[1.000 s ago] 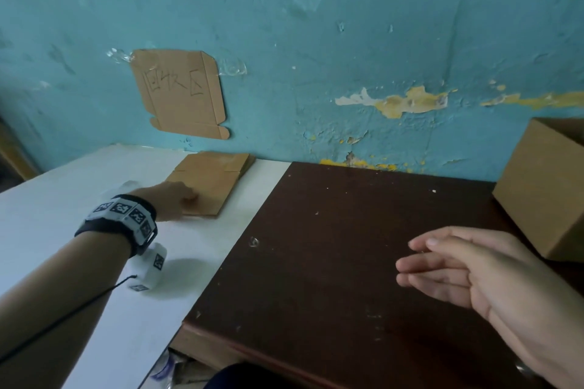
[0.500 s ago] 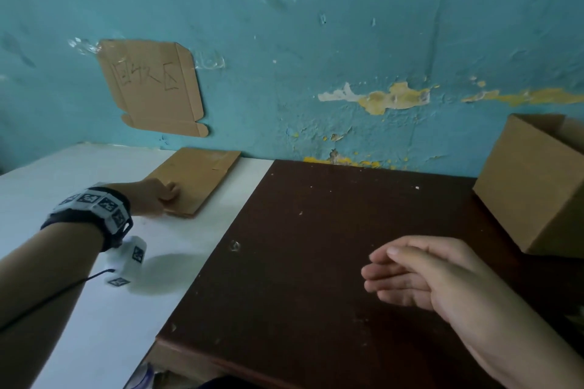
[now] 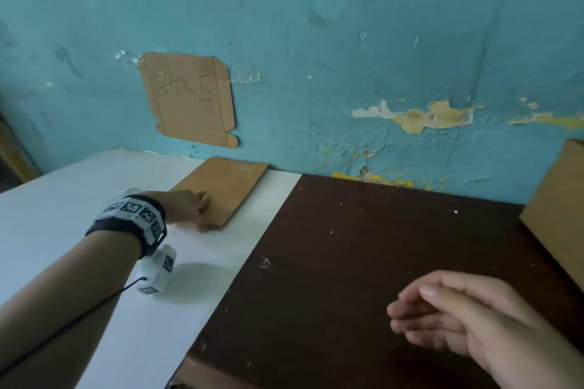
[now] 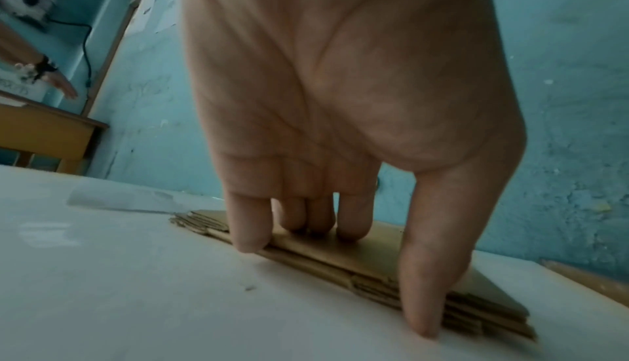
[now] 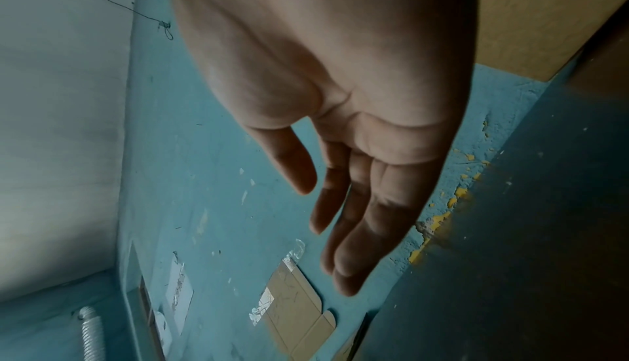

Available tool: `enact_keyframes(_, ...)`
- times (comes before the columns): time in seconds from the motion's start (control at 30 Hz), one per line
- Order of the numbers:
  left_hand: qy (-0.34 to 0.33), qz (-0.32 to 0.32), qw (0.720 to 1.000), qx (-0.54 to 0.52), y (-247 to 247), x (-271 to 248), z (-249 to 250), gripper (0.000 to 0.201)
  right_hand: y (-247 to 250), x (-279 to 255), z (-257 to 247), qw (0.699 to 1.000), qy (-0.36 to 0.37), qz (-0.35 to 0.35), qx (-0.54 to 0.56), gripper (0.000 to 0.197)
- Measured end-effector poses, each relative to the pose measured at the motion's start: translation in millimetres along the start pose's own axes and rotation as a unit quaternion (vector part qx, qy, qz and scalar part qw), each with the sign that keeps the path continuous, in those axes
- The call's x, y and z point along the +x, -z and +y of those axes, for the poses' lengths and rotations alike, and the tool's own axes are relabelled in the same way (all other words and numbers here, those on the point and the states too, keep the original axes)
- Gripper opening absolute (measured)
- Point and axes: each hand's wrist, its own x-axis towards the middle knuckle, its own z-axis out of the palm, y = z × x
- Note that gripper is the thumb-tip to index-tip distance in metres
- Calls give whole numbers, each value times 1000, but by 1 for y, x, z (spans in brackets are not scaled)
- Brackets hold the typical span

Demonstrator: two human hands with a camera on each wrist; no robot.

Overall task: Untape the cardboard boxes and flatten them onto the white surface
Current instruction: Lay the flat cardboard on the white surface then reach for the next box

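Observation:
A stack of flattened cardboard (image 3: pixel 227 189) lies on the white surface (image 3: pixel 79 199) against the blue wall. My left hand (image 3: pixel 189 208) rests on the stack's near corner. In the left wrist view its fingertips (image 4: pixel 316 224) press down on the top sheet (image 4: pixel 360 256), while the thumb (image 4: pixel 425 299) touches the stack's edge and the white surface (image 4: pixel 136 299). My right hand (image 3: pixel 458 316) hovers over the dark brown table (image 3: pixel 347 262), fingers relaxed and holding nothing (image 5: pixel 340 219). An assembled cardboard box (image 3: pixel 559 218) stands at the table's right edge, beside the right hand (image 5: pixel 531 17).
A cardboard sign (image 3: pixel 189 98) with handwriting is taped to the wall above the stack. The brown table sits slightly higher than the white surface. In the left wrist view, another person's hand (image 4: pixel 57 81) and a yellow desk (image 4: pixel 44 135) show far left.
My left hand has stayed on the flattened cardboard, shifting slightly toward its near corner. My right hand still hovers over the brown table. The head view has moved.

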Motion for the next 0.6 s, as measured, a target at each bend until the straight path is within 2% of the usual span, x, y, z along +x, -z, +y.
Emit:
enact_keyframes(0.13, -1, -15, 1000, 15, 4, 2, -3, 84, -8, 0, 0, 999, 2, -41, -14, 32)
enact_keyframes(0.2, -2, -18, 1000, 10, 5, 3, -5, 84, -17, -3, -3, 998, 7, -63, 1, 16)
enact_keyframes(0.27, -1, -17, 1000, 0, 4, 3, -6, 86, -17, -1, 0, 997, 5, -80, 6, 49)
enact_keyframes(0.3, -2, -16, 1000, -6, 3, 3, -7, 89, -17, 0, 1, 997, 0, -79, 13, 55)
enact_keyframes(0.37, -5, -18, 1000, -9, 1, 6, -7, 98, -17, -1, -1, 997, -11, -82, 12, 38)
enact_keyframes(0.4, -4, -19, 1000, -7, 0, 8, -7, 102, -15, 1, -1, 995, -18, -94, 13, 45)
enact_keyframes(0.47, 2, -17, 1000, -2, -1, 10, -8, 108, -13, 5, 3, 996, -26, -87, 7, 86)
enact_keyframes(0.5, 5, -14, 1000, 0, 0, 10, -8, 110, -15, 7, 3, 996, -31, -79, 15, 97)
enact_keyframes(0.6, 4, -9, 1000, -2, -1, 13, -9, 110, -17, 11, 4, 994, -29, -107, 14, 100)
